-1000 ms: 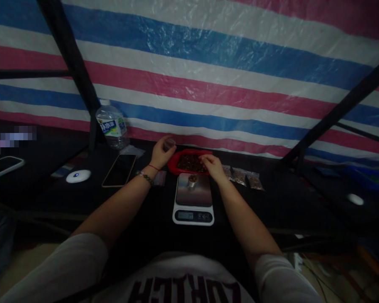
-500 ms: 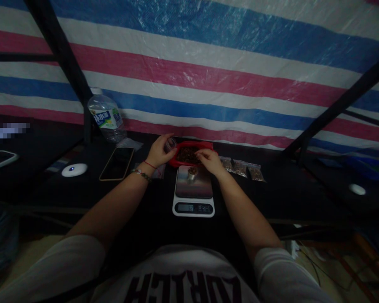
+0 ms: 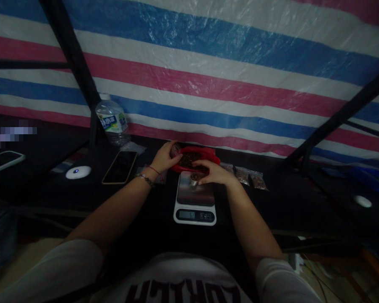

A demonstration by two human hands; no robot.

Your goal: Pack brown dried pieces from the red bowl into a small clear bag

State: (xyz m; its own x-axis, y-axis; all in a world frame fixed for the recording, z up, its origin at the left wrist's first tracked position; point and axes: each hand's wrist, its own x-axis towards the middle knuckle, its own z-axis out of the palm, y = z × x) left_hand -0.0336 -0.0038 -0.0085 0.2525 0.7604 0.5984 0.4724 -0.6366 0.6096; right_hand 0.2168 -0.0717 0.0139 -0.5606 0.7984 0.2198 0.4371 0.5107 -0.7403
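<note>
A small metal cup filled with brown bits stands on the steel plate of a white kitchen scale, whose display is lit. My right hand is beside the cup, thumb and fingers spread, with the thumb close to its right side; whether it touches cannot be told. Behind the scale lies an opened red bag of dark brown dried pieces. My left hand is at the bag's left edge, its fingers closed on a small clear plastic bag, seen only in part.
Several filled clear packets lie right of the scale. On the left are a phone, a white round device and a large plastic bottle. Black frame posts flank the table before a striped sheet.
My right hand has moved from the dried pieces in the red bag toward the metal cup, and its fingers have spread. My left hand stays by the bag. The camera view has shifted slightly.
</note>
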